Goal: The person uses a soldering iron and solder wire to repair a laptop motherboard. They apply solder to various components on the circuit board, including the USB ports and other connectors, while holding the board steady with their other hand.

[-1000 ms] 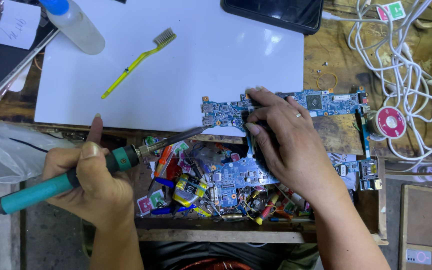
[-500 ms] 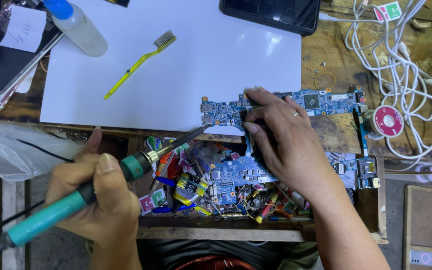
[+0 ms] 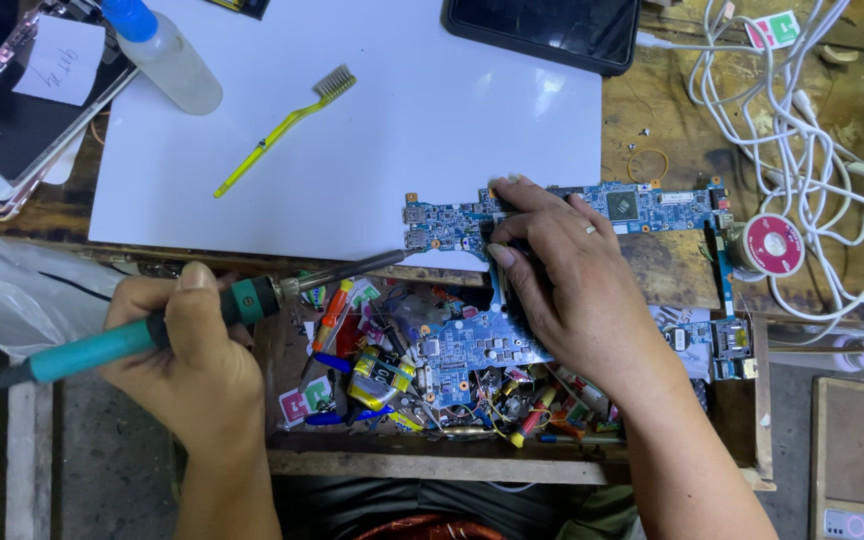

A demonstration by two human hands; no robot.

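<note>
The blue circuit board (image 3: 642, 205) lies across the lower right edge of the white mat (image 3: 372, 130), half on the mat and half on the worn wooden bench. Its middle is covered by the right hand (image 3: 572, 285), whose fingers are pressed flat and close together on the board; whether anything is pinched beneath them cannot be told. A narrow arm of the board runs down from its right end and is cut off from view behind drawer clutter.

Left of the board, a soldering iron (image 3: 152, 325) with a teal handle is gripped in the closed left hand (image 3: 187, 365). Its metal tip is pointed at the board's left end — contact cannot be made out, since tip and board edge merge there. The handle's rear end and cord are lost at the frame's left edge.

Below the board an open drawer (image 3: 432, 465) is packed with small parts, a second blue board (image 3: 472, 350) among them, partly hidden under the right wrist.

Above and left of the board a yellow brush (image 3: 282, 125) is laid on the mat, with a blue-capped bottle (image 3: 167, 60) further left. A dark tablet (image 3: 552, 30) is cropped by the top edge. Right of the board a red solder spool (image 3: 772, 243) and tangled white cables (image 3: 802, 130) are seen.
</note>
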